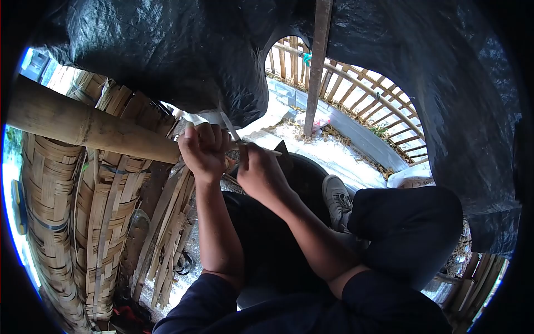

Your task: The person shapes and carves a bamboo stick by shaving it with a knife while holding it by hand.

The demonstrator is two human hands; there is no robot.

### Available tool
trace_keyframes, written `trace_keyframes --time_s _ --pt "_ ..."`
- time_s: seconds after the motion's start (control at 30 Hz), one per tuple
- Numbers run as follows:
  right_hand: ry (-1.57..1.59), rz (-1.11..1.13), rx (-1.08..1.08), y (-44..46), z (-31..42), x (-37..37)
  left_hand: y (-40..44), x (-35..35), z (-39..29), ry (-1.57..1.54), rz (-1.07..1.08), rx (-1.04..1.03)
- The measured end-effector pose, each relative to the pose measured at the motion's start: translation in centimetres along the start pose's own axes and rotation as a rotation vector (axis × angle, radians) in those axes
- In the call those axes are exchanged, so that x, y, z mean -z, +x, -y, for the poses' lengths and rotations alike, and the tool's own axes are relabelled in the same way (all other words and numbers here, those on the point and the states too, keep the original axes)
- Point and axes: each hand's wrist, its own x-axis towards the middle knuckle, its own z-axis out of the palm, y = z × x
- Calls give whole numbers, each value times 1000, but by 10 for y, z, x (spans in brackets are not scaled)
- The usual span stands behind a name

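My left hand (204,147) is closed in a fist beside the end of a thick bamboo pole (119,131); what its fingers hold is hidden. Just to its right, my right hand (261,170) is closed around a thin pale stick (272,151), whose end sticks out past the knuckles. A narrow whitish strip (229,126) rises between the two hands toward the black plastic sheet (239,94) hanging above. Whether the strip is joined to the stick or the sheet, I cannot tell.
Woven bamboo panels (53,206) stand at the left, with split bamboo strips (172,239) beside them. A narrow upright post (316,72) stands ahead. Beyond it are a slatted bamboo fence (361,94) and a grey board (361,139). My shoe (337,200) is at right.
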Motion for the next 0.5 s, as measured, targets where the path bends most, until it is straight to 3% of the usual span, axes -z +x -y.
trace_keyframes --time_s 0.1,0.23,0.5 --pt "-6 -6 46 0 7 5 -2 -10 -2 43 8 14" --pt "-172 56 -70 7 -6 18 -2 -20 1 20 -1 -9" --pt "-186 183 -332 19 -6 50 10 -36 17 126 218 -107"
